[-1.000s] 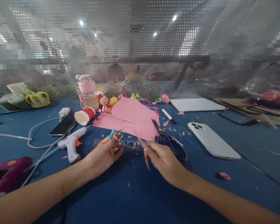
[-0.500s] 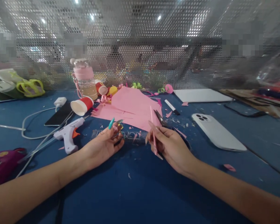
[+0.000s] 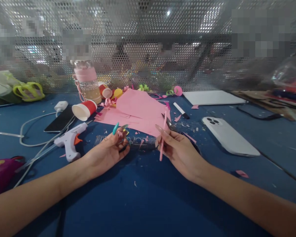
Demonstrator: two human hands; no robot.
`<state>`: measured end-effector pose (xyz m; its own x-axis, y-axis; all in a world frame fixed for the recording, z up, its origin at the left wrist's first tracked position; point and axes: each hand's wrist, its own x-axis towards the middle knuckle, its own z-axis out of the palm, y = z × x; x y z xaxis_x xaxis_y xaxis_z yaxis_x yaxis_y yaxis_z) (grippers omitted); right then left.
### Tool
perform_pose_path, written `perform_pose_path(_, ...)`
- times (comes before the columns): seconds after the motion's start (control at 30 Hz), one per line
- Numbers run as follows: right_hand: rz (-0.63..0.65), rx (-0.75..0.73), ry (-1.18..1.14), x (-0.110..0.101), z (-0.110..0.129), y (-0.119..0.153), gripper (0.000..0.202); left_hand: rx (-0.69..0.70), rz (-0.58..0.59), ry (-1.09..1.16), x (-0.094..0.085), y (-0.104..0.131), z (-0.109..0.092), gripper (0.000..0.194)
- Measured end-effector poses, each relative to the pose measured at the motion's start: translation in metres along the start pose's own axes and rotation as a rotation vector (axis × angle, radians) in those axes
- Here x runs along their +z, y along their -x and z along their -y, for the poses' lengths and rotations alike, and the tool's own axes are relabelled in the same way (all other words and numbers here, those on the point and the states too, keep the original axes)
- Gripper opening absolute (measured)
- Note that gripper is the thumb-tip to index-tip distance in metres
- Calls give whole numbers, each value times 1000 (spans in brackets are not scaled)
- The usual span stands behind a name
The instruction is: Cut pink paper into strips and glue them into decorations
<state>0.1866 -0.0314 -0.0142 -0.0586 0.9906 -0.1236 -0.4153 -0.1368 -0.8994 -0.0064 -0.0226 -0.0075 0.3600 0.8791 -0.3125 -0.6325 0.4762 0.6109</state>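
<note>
My right hand (image 3: 179,148) pinches a thin pink stick (image 3: 164,133), perhaps rolled paper, held nearly upright between thumb and fingers. Behind that hand lie scissors (image 3: 168,122), their dark blades showing and their handles mostly hidden. To the left, my left hand (image 3: 111,148) is palm up with curled fingers and long turquoise nails. A small pink piece (image 3: 120,133), seemingly paper, shows between its thumb and fingertips. Beyond both hands lie pink paper sheets (image 3: 140,107) with cut edges. Paper scraps (image 3: 143,140) are strewn on the blue table (image 3: 128,197) between the hands.
On the left are a white glue gun (image 3: 70,141), a black phone (image 3: 60,121) with cables, a tipped red paper cup (image 3: 85,110) and a pink-lidded bottle (image 3: 87,80). A white phone (image 3: 229,136) and a marker (image 3: 181,110) lie right. A perforated metal screen (image 3: 143,59) stands behind.
The pink stick has turned in my right hand and now tilts the other way, its lower end nearer the left. My left hand keeps nearly the same pose; the view has shifted slightly.
</note>
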Motion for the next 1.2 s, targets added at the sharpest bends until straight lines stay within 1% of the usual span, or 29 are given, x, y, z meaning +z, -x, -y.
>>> perform_pose_path(0.1, 40, -44, 72, -2, -1, 1, 31, 4, -35, -1, 1, 0, 0, 38)
perform_pose_path(0.2, 153, -83, 151, -2, -3, 5, 29, 6, -69, 1, 1, 1, 0, 44)
perform_pose_path(0.27, 236, -79, 168, -1, -4, 9, 28, 6, -60, 3, 1, 1, 0, 44)
perform_pose_path(0.33, 286, -72, 172, -1, -5, 12, 27, 10, -34, 4, 0, 2, 1, 42)
perform_pose_path(0.43, 309, -52, 172, 0, -5, 15, 27, 22, 12, 5, -1, 2, 1, 39)
perform_pose_path(0.57, 344, -25, 160, 1, -7, 17, 27, 24, 39, 6, -3, 2, 2, 36)
perform_pose_path(0.7, 395, -7, 204, 1, -10, 19, 26, 19, 55, 26, -5, 2, 3, 44)
perform_pose_path(0.8, 398, 5, 271, 0, -11, 20, 28, 23, 52, 30, -5, 1, 4, 44)
perform_pose_path(1.03, 317, 1, 420, 7, -5, 25, 32, 25, 49, -4, -4, 3, 4, 23)
perform_pose_path(1.1, 305, -8, 438, 10, -3, 26, 31, 19, 46, -15, -3, 3, 4, 24)
perform_pose_path(1.2, 293, -31, 437, 12, -2, 27, 29, 21, 34, -26, -3, 2, 5, 31)
